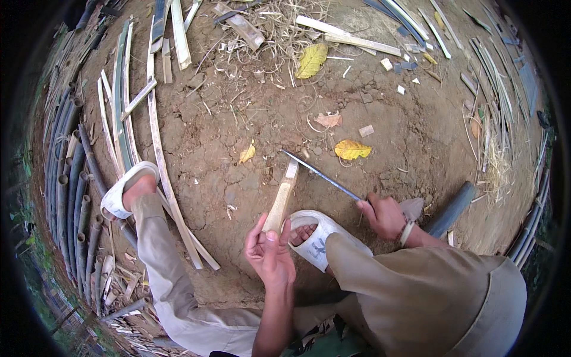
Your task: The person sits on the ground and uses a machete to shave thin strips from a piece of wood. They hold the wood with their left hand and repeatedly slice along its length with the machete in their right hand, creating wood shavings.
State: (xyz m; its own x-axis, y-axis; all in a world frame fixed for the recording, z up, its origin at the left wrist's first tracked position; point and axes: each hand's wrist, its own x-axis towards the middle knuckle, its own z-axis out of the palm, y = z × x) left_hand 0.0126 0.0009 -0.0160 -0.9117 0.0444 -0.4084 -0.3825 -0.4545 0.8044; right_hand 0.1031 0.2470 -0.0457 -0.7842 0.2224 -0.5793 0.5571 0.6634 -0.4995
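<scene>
A short, pale piece of split bamboo (pixel 279 203) stands tilted away from me, its lower end pinched in the fingers of my left hand (pixel 270 256). Its far end is narrower and freshly cut white. My right hand (pixel 385 216) grips a knife (pixel 332 180) with a long, thin blade; the handle is mostly hidden in the fist. The blade slants up to the left, and near its tip it lies against or just over the bamboo's far end. Whether it bites into the bamboo cannot be made out.
Bare earth carries yellow leaves (pixel 352 149), shavings (pixel 291 35) and offcuts. Long split bamboo strips (pixel 156 125) lie left, beside stacked bamboo poles (pixel 62 184). My sandalled feet flank the work; a dark bamboo pole (pixel 455 205) lies by my right wrist.
</scene>
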